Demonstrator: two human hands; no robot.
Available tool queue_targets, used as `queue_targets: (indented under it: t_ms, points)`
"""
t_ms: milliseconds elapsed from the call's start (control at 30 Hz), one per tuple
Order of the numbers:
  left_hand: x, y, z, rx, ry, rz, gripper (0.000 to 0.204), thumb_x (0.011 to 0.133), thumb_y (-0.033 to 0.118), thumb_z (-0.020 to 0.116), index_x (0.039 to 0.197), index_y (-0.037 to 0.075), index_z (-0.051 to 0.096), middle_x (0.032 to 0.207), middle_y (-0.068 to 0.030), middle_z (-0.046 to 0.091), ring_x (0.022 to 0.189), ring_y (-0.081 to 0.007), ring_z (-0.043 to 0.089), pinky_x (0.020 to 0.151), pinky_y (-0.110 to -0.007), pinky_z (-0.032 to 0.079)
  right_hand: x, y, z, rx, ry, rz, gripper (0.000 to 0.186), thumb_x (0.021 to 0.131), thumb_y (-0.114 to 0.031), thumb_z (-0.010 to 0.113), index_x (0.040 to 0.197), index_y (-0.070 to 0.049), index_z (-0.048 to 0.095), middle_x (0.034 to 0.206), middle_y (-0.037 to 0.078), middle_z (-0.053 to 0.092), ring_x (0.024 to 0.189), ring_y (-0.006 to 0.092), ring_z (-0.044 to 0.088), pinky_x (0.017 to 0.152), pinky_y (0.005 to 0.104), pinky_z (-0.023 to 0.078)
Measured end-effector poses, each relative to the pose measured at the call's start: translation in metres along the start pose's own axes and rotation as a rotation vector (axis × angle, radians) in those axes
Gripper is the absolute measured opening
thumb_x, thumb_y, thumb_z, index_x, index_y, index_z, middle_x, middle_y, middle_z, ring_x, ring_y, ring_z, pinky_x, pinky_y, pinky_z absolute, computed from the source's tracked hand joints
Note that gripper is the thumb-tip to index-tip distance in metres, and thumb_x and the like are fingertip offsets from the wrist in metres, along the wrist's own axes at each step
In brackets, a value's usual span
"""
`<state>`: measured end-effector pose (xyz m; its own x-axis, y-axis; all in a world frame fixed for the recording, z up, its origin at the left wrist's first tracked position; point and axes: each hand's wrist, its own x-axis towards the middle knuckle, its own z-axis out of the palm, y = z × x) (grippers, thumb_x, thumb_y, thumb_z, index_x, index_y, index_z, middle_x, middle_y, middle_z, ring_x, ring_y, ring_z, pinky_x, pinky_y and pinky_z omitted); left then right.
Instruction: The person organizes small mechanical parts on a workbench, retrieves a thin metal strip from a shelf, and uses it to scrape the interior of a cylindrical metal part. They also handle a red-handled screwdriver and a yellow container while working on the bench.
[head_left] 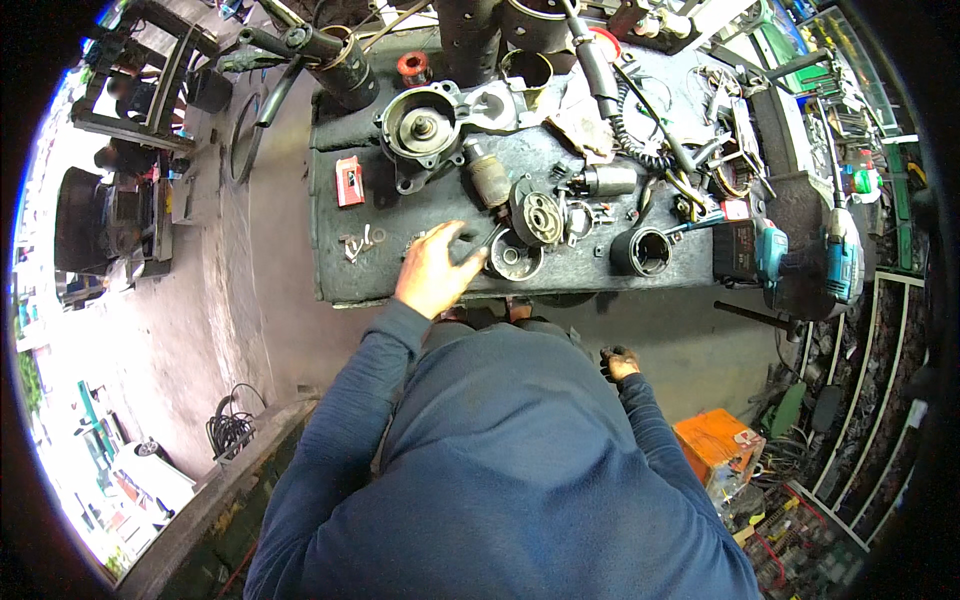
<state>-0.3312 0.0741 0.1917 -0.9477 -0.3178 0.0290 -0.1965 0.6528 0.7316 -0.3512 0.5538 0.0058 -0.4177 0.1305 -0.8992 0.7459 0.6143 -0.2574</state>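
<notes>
Currently the left hand (432,270) hovers over the near edge of the dark workbench (350,275), its thumb and forefinger spread apart. Just right of the thumb sits a round metal cup (516,264), open side up, the thing nearest to this hand. The right hand (622,362) is lower and nearer, off the bench, beside the person's body. Its fingers look curled, but I cannot tell whether they pinch anything.

Right behind the cup, a round plate (541,217) lies tilted, and a worn metal cylinder (489,178) slants away on its far left. Farther left and back rests a large metal housing (420,125) with a round opening. To its near left is a red and white box (350,181), with a few small metal pieces (357,245) nearer still.

On the right side of the bench, a black ring (641,251) lies near the front edge, and a small motor (606,181) lies on its side beyond it. Farther back runs a coiled cable (627,130), with a crumpled rag (583,130) to its left. At the right end lies a blue power tool (843,255). An orange box (715,445) stands below the bench, near and right.
</notes>
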Motion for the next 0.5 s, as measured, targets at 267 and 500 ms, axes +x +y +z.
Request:
queue_targets:
  t_ms: [267, 500]
  points:
    - [0.058, 0.05, 0.034, 0.042, -0.179, -0.345, 0.09, 0.081, 0.047, 0.079, 0.138, -0.016, 0.049, 0.097, -0.031, 0.072, 0.097, -0.0417, 0.073, 0.089, -0.045, 0.057, 0.037, 0.024, -0.009, 0.104, 0.033, -0.035, 0.041, 0.095, -0.033, 0.07, 0.123, -0.006, 0.058, 0.09, 0.012, 0.07, 0.066, 0.0249, 0.067, 0.053, 0.0397, 0.051]
    - [0.052, 0.042, 0.041, -0.318, -0.102, -0.438, 0.054, 0.081, 0.024, 0.081, 0.121, -0.005, 0.061, 0.097, -0.0163, 0.072, 0.091, -0.0258, 0.07, 0.082, -0.037, 0.056, 0.019, 0.018, -0.017, -0.076, -0.027, -0.047, 0.046, 0.095, -0.031, 0.07, 0.132, -0.007, 0.056, 0.091, 0.012, 0.07, 0.066, 0.0252, 0.067, 0.054, 0.0395, 0.052]
